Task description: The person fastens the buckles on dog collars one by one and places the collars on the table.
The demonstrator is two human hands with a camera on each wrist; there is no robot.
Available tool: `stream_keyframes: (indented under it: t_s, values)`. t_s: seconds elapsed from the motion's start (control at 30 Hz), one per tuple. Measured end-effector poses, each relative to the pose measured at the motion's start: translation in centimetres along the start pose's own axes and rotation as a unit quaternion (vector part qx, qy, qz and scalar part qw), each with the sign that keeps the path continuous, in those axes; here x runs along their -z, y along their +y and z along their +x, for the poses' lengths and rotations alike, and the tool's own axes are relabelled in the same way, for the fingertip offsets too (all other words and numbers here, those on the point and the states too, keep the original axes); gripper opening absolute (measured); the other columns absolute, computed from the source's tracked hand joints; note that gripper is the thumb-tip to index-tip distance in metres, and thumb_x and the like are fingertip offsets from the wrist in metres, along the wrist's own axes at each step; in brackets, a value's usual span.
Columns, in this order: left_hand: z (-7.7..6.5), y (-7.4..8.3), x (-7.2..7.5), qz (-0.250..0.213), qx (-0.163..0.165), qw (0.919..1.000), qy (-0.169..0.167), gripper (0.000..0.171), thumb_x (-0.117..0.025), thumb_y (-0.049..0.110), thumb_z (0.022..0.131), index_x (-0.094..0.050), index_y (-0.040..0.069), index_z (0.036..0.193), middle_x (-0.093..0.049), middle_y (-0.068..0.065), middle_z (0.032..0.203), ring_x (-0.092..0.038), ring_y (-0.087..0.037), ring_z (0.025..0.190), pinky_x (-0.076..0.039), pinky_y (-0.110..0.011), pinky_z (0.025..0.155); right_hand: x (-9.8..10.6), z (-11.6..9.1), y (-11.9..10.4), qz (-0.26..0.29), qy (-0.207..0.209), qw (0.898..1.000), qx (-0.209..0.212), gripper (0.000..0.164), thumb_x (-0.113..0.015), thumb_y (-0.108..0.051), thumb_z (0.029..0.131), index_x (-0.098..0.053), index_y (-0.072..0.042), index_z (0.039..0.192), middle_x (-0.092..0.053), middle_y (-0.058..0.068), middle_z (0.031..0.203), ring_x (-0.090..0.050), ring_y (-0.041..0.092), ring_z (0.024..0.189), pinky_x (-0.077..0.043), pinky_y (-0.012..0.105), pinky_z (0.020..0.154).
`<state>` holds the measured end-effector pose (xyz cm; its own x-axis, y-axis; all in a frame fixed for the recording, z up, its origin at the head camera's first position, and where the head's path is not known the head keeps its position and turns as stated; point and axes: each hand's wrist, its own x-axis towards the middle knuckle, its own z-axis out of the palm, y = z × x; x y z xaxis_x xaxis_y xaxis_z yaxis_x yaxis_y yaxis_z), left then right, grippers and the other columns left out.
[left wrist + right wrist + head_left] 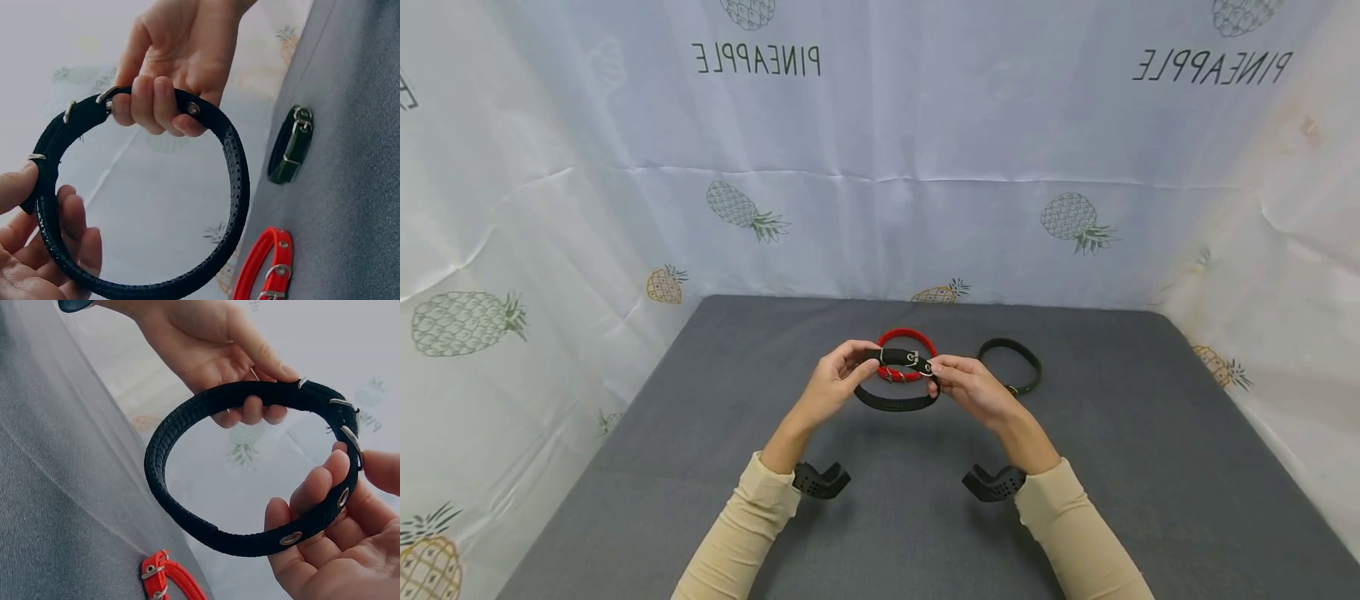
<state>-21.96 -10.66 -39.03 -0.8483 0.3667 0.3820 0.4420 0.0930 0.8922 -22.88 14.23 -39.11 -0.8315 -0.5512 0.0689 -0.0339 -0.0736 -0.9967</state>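
Both hands hold a black collar (895, 405), buckled into a loop, up above the table. My left hand (835, 375) pinches the strap near a metal keeper loop (37, 156), thumb outside and fingers inside the ring. Beside the buckle (351, 439), my right hand (977, 390) grips the strap, its fingers curled through the loop. Metal eyelets (290, 538) show along the strap past the right fingers. Behind the held collar, a red collar (907, 333) lies on the table, partly covered by it in the head view.
A dark green collar (1037, 367) rests on the grey table (880, 517), right of the red one. White curtains (880, 233) printed with pineapples hang behind the table and along both sides. Each wrist carries a black camera mount (823, 482).
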Motion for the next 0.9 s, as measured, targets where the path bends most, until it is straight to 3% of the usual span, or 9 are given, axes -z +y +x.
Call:
stream_keyframes:
  t_s: [0.3, 0.53, 0.73, 0.9]
  values:
    - [-0.4, 0.2, 1.4, 0.001, 0.017, 0.9995, 0.028, 0.032, -0.057, 0.011, 0.097, -0.056, -0.003, 0.126, -0.058, -0.025, 0.125, -0.058, 0.009, 0.104, -0.048, -0.011, 0.094, -0.1, 0.2, -0.3, 0.003, 0.008, 1.0, 0.008, 0.018, -0.044, -0.018, 0.103, -0.061, -0.015, 0.098, -0.056, -0.006, 0.08, -0.052, 0.009, 0.077, -0.047, 0.023, 0.082]
    - [-1.0, -0.5, 2.7, 0.006, 0.016, 0.9984, 0.054, 0.031, -0.056, 0.01, 0.097, -0.056, -0.006, 0.123, -0.058, -0.028, 0.124, -0.058, 0.008, 0.105, -0.047, -0.01, 0.094, 0.1, 0.3, -0.4, 0.007, 0.025, 1.0, 0.012, 0.019, -0.044, -0.02, 0.104, -0.061, -0.016, 0.098, -0.055, -0.006, 0.082, -0.052, 0.01, 0.078, -0.046, 0.024, 0.083]
    - [-1.7, -1.3, 3.7, 0.022, 0.046, 0.9946, 0.09, 0.029, -0.056, 0.013, 0.098, -0.058, -0.004, 0.121, -0.061, -0.022, 0.119, -0.061, 0.005, 0.101, -0.049, -0.009, 0.091, -0.1, 1.2, -0.6, 0.003, 0.042, 0.999, 0.01, 0.017, -0.046, -0.022, 0.103, -0.061, -0.018, 0.097, -0.056, -0.006, 0.083, -0.053, 0.01, 0.08, -0.045, 0.024, 0.085]
    - [-2.2, -1.8, 4.3, 0.044, 0.066, 0.9926, 0.092, 0.029, -0.056, 0.015, 0.098, -0.059, -0.004, 0.12, -0.062, -0.022, 0.118, -0.062, 0.005, 0.1, -0.049, -0.01, 0.09, -0.5, 2.3, -0.4, -0.013, 0.063, 0.998, 0.016, 0.017, -0.045, -0.02, 0.103, -0.06, -0.012, 0.102, -0.057, -0.006, 0.085, -0.053, 0.008, 0.082, -0.046, 0.025, 0.085]
